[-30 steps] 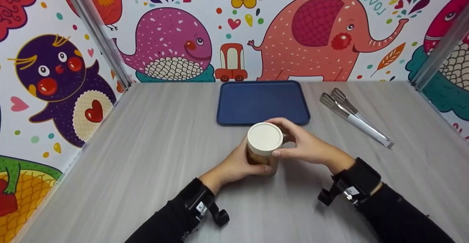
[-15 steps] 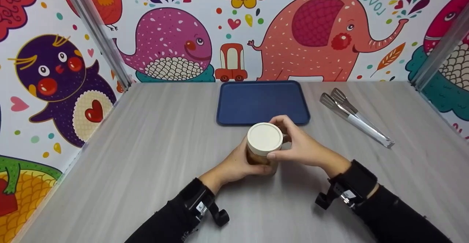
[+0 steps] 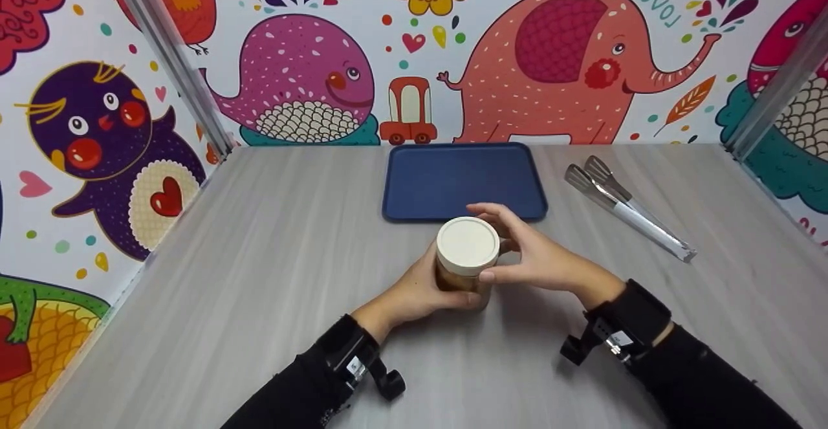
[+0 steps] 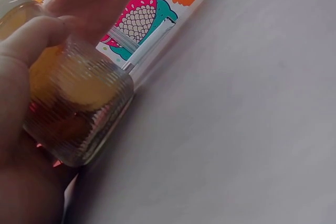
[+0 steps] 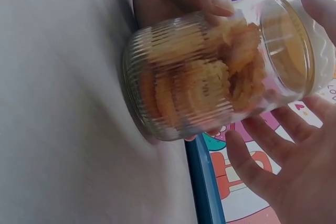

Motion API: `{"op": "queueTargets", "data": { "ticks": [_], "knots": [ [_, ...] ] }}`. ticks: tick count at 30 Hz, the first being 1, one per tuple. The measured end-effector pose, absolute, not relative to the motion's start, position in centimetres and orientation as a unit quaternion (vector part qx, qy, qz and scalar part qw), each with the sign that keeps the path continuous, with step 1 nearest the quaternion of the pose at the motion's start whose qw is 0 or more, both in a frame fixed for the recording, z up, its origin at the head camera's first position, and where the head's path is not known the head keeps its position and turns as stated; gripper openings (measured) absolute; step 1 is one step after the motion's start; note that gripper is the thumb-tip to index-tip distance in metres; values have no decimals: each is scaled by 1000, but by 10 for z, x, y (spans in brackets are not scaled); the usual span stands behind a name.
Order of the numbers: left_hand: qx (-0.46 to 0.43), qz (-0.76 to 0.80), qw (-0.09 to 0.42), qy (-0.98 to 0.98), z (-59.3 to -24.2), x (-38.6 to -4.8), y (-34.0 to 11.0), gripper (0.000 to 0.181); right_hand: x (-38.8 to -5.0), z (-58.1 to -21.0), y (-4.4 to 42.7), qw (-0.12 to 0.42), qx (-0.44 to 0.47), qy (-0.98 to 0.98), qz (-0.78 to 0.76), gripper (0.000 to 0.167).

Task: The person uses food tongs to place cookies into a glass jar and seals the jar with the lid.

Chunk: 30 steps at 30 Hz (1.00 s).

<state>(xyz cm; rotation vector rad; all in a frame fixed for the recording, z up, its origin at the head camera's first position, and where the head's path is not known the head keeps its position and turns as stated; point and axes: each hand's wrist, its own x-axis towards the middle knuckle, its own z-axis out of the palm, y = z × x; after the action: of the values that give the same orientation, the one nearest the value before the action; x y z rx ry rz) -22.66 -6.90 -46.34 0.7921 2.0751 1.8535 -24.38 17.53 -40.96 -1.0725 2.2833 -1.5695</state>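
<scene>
A ribbed glass jar [image 3: 460,282] of golden cookies [image 5: 202,87] stands upright on the table, capped by a cream lid [image 3: 468,242]. My left hand [image 3: 417,292] grips its body from the left, the thumb across the near side. At the lid's right edge is my right hand [image 3: 540,257], its thumb on the near rim and its fingers curving round the far side. The right wrist view shows the right hand's [image 5: 294,166] fingers somewhat spread about the lid. Parts of those fingers are hidden behind the lid in the head view.
Behind the jar lies a dark blue tray [image 3: 464,183]. Metal tongs [image 3: 631,209] lie to the right on the grey table [image 3: 278,254]. Patterned walls [image 3: 414,47] stand at the back and sides.
My right hand turned slightly round the lid, its thumb shifting left along the rim and then back right. The left hand and the jar stay in place.
</scene>
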Motion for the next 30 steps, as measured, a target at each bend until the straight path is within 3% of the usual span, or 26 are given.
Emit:
{"op": "queueTargets", "data": {
  "ticks": [11,30],
  "knots": [
    [261,618,123,731,-461,-224,-69,113,-248,-409,180,104,-389,756,-516,77],
    [271,639,120,709,-463,-226,-69,107,-241,-409,170,49,-329,798,-502,74]
  ]
}}
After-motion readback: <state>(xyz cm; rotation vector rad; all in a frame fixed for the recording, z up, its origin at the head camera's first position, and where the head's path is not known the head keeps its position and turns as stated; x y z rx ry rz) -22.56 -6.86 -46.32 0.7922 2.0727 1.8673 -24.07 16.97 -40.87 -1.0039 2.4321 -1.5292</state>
